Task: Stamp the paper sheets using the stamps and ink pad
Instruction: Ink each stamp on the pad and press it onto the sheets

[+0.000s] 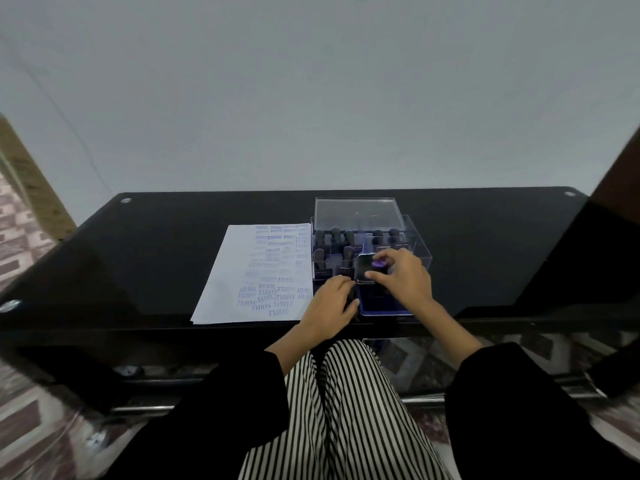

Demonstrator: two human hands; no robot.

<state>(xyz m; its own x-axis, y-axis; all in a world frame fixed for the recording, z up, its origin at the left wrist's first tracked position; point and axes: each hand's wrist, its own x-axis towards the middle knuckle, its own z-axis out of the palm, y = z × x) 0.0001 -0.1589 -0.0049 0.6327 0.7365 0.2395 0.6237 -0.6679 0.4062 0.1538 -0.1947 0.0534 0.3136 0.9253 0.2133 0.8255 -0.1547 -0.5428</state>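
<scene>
Head view shows us at the inking step. Our right hand [405,278] pinches a small stamp [379,264] between thumb and fingertips, holding it over the far end of the blue ink pad [381,306]. The pad lies at the near edge of the black table [138,254]. Our left hand [330,303] sits just left of the pad with fingers bent and tips at its edge. We cannot tell whether it grips the pad or only steadies it.

The paper sheet [239,278] lies left of the pad, already carrying many blue impressions along its right half. The other stamps [335,233] stand in the clear box [420,258] behind the pad.

Next, we judge, the stamp needs a flat, even press on the pad. Then it goes across to a bare patch of the sheet.

A shiny flap [363,271] stands beside the stamp; it may be the pad's lid. The stamp's face and the pad's inked surface are hidden by our fingers, and the printed words are too blurred to read with confidence.
</scene>
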